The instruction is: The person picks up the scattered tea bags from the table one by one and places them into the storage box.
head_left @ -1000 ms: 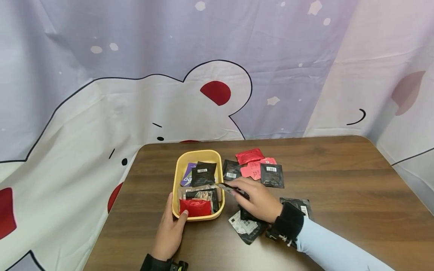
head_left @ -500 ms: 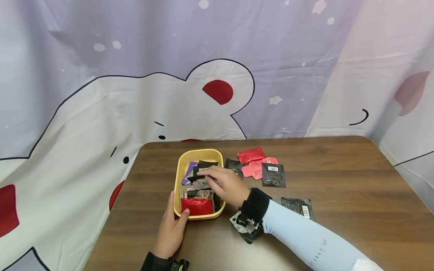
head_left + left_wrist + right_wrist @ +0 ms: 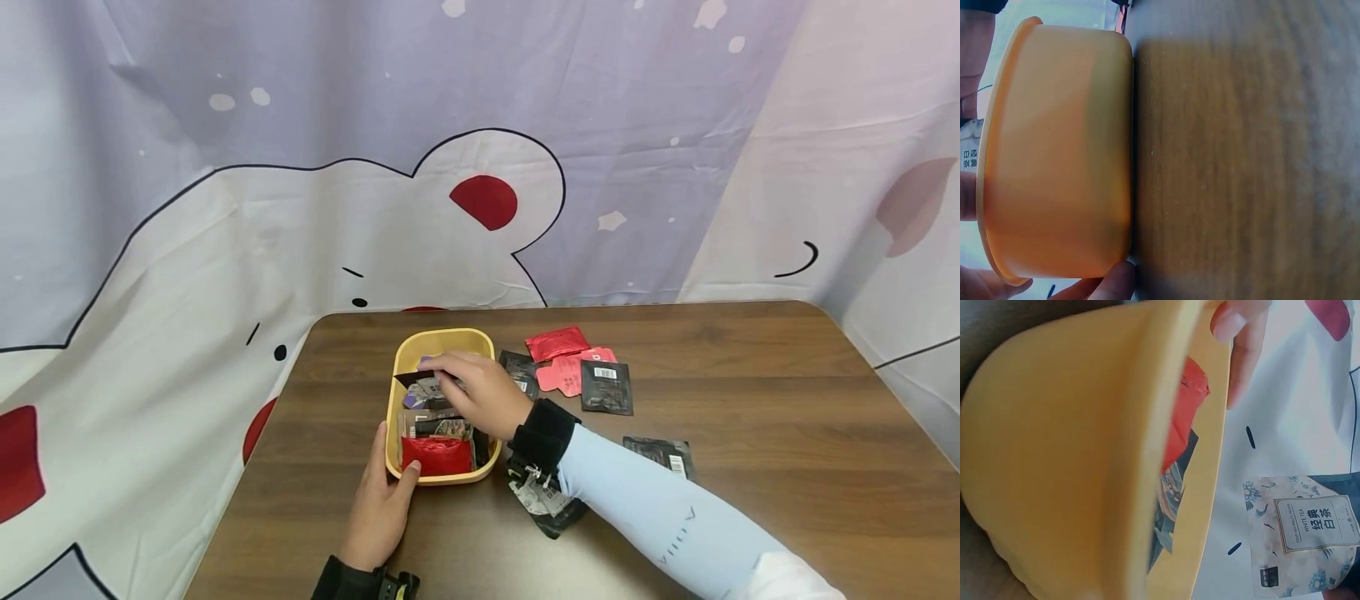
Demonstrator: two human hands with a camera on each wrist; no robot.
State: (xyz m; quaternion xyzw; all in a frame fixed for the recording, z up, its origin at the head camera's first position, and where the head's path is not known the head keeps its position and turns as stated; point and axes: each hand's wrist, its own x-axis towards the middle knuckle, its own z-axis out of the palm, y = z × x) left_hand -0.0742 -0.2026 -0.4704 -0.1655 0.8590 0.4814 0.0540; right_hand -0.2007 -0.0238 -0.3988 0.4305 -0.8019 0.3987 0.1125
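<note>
A yellow plastic tub [image 3: 405, 357] stands on the table with several sachets in it. My left hand [image 3: 381, 510] grips its near left corner, thumb over the rim and fingers along the outer wall. My right hand [image 3: 483, 393] is over the tub, pinching a tea sachet [image 3: 1310, 528] whose pale patterned label reads "WHITE TEA". In the head view this tea sachet [image 3: 429, 387] is partly covered by the fingers. A red sachet [image 3: 437, 457] lies at the tub's near end, beside a clear packet with a dark picture [image 3: 442, 427]. Purple packaging [image 3: 412, 398] shows under the held sachet.
Right of the tub lie a shiny red sachet [image 3: 557, 343], a flat pink-red packet [image 3: 564, 377] and black sachets, one with a barcode label [image 3: 606, 387]. Another black sachet [image 3: 662, 455] lies beyond the right forearm. A black-and-white sachet [image 3: 551, 508] sits partly under the right wrist.
My right hand has moved left from beside the tub to over it, carrying the tea sachet above the far half. My left hand keeps its grip on the tub.
</note>
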